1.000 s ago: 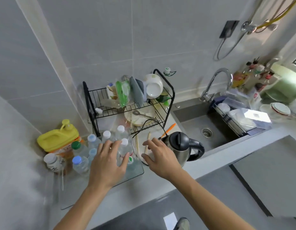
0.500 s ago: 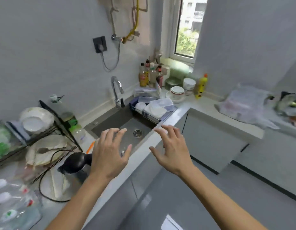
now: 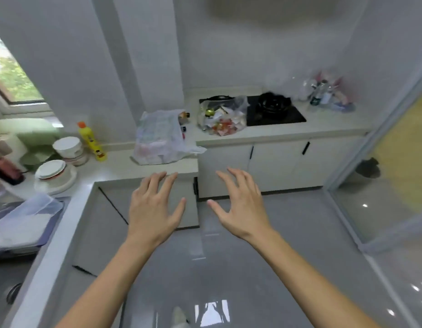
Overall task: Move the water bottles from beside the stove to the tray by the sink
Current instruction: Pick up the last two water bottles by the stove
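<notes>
My left hand (image 3: 153, 207) and my right hand (image 3: 240, 204) are held out in mid-air over the grey floor, fingers spread, both empty. A black stove (image 3: 274, 110) sits on the far counter. Right of it stands a blurred cluster of clear water bottles (image 3: 323, 93) in the corner. The sink (image 3: 6, 287) shows only at the lower left edge; the tray with the other bottles is out of view.
Left of the stove lie a clear bag of rubbish (image 3: 222, 117) and a white plastic bag (image 3: 160, 138). A yellow bottle (image 3: 92, 142), bowls (image 3: 68, 147) and a dish rack (image 3: 23, 223) crowd the left counter. A glass door (image 3: 385, 162) stands on the right.
The view has swung right, from the tray and dish rack past the sink to the stove counter. Both hands have left the bottles on the tray and stay empty.
</notes>
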A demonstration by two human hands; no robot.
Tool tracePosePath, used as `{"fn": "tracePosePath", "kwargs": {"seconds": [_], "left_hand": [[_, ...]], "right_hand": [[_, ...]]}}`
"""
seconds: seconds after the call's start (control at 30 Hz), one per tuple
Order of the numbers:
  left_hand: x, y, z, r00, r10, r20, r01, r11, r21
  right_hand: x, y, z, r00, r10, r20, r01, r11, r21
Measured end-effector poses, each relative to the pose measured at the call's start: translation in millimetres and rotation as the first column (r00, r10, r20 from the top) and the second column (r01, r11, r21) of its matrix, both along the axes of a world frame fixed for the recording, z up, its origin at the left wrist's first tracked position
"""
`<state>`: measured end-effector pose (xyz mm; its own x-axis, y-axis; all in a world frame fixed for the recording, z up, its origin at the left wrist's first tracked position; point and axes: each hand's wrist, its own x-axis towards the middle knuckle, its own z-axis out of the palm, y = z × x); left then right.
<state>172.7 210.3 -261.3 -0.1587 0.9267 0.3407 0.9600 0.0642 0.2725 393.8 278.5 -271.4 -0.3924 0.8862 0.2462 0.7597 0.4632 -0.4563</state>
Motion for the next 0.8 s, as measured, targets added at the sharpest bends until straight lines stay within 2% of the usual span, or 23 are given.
{"fn": "tracePosePath", "kwargs": {"seconds": [0.27, 0.57, 0.8], "left_hand": [[114, 204, -25, 0.957, -0.285, 0.055, 0.286, 0.958, -0.006], [231, 436, -18, 0.862, -0.502, 0.072, 0.504, 0.864, 0.000], [343, 577, -25, 0.824, -0.567, 0.011, 0.567, 0.823, -0.018]], "right_hand": [[128, 141, -10, 0.957, -0.289, 0.029, 0.288, 0.957, 0.019], [243, 311, -11, 0.889, -0.457, 0.017, 0.456, 0.889, 0.029], [347, 423, -24, 0.842, -0.540, -0.021, 0.540, 0.842, -0.007]]}}
